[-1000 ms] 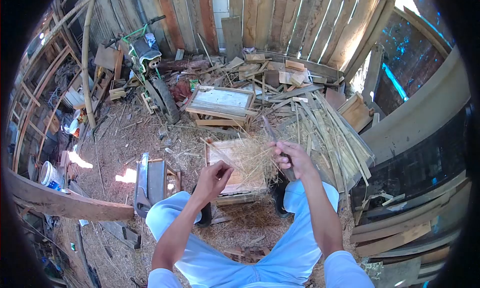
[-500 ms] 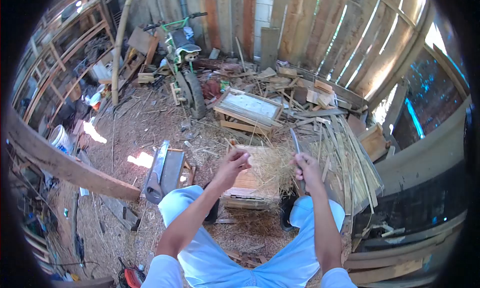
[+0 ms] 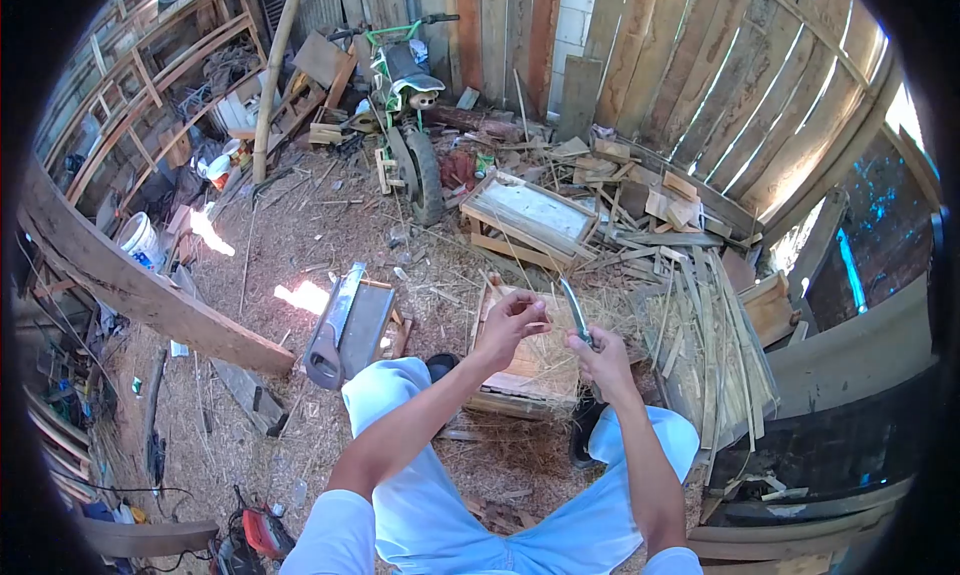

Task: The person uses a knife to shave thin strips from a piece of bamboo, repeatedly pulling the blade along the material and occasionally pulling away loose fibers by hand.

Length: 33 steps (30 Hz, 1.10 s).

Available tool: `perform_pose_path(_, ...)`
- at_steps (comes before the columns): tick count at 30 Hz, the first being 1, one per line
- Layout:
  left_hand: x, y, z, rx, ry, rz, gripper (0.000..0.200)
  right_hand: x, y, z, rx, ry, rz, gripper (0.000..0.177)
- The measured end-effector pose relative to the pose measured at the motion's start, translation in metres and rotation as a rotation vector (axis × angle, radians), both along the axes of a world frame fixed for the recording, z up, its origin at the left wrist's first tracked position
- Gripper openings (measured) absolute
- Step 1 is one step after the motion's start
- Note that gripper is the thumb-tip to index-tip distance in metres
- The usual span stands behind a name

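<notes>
My right hand (image 3: 603,363) is wrapped round the handle of a knife (image 3: 574,305), its blade pointing up and away from me. Just left of the blade, my left hand (image 3: 515,327) is closed in a pinch; whatever is between its fingers is too thin to make out. Below both hands stands a low wooden box or bench (image 3: 520,380), between my knees. Pale, thin shavings (image 3: 560,350) lie over its right side.
A handsaw (image 3: 335,325) rests on a small stand (image 3: 368,320) at left. Long wooden strips (image 3: 712,345) are stacked at right. Farther off are a wooden frame box (image 3: 530,213), scrap wood and a green motorbike (image 3: 410,95). A beam (image 3: 150,285) crosses the left side.
My hands have come closer together, the left moving right towards the knife. The knife remains in my right hand. The whole view has shifted slightly as my head turned.
</notes>
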<state>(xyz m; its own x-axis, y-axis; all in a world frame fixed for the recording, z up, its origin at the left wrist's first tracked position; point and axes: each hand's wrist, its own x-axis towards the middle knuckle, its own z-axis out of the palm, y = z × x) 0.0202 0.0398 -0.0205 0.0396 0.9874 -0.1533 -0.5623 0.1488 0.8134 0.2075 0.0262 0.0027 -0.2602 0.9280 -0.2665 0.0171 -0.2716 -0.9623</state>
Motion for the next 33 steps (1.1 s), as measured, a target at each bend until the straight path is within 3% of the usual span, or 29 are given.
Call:
perform_pose_path(4,0.002,-0.001,-0.003,0.01,0.013,0.016,0.016,-0.001,0.0,-0.009,0.048,-0.104,0.026,0.021)
perform_pose_path(7,0.001,0.0,-0.003,0.016,0.019,0.047,0.016,-0.001,0.001,-0.004,-0.062,-0.011,0.04,0.019)
perform_pose_path(14,-0.003,-0.001,-0.002,0.033,-0.007,0.04,0.013,0.006,0.003,-0.006,-0.06,-0.011,0.016,0.019)
perform_pose_path(16,-0.012,0.006,0.001,0.02,-0.006,0.067,0.012,0.016,0.008,-0.008,0.099,-0.283,0.071,0.021)
perform_pose_path(22,-0.061,0.019,0.016,0.154,0.006,0.35,0.012,0.045,0.015,-0.01,0.201,-0.375,-0.026,0.022)
perform_pose_path(30,-0.084,0.015,0.023,0.223,0.04,0.444,0.015,0.067,0.014,0.008,0.105,-0.176,-0.121,0.02)
perform_pose_path(33,-0.078,0.015,0.018,0.312,0.391,0.411,0.01,0.069,0.018,0.013,0.075,-0.098,-0.274,0.022)
